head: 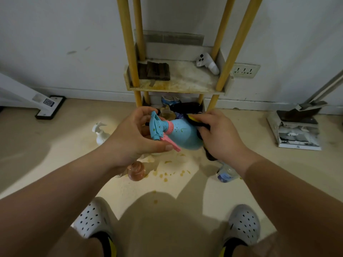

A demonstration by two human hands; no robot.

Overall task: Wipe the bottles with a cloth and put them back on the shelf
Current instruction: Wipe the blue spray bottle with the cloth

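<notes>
While gripping the spotted spray bottle [182,136] by its head in the left hand [132,135] and pressing the cloth [194,121], clutched in the right hand [221,135], to its body, looks early, with three floor bottles [136,170] below the grip

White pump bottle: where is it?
Head view: the white pump bottle is on the floor, just left of the left hand holding the blue spray bottle.

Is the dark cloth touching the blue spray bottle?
Touching. The head view shows the right hand holding the dark cloth against the blue spray bottle, with no gap between them.
</notes>
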